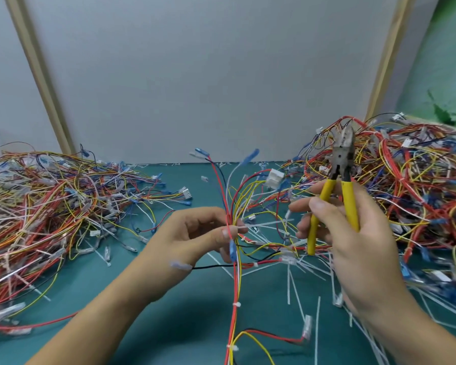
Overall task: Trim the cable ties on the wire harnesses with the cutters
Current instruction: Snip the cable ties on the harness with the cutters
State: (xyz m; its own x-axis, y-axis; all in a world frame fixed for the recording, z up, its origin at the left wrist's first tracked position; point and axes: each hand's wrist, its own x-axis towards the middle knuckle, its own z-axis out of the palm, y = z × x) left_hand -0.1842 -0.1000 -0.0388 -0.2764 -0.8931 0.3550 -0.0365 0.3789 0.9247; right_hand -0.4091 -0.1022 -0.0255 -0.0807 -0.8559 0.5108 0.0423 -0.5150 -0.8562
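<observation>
Over a green table (148, 306), the left hand (195, 235) pinches a wire harness (233, 272) while the right hand (353, 233) grips yellow cutters (338, 185), which should probably cut the white cable tie tail (266, 223) flush.

Cropped at bottom edge: held harness (234, 291). Cropped at sides: left pile (37, 201), right pile (419, 193). Blurred at the tip: cutters (340, 164).

Harness (234, 285) between left pile (50, 201), right pile (411, 180)
</observation>
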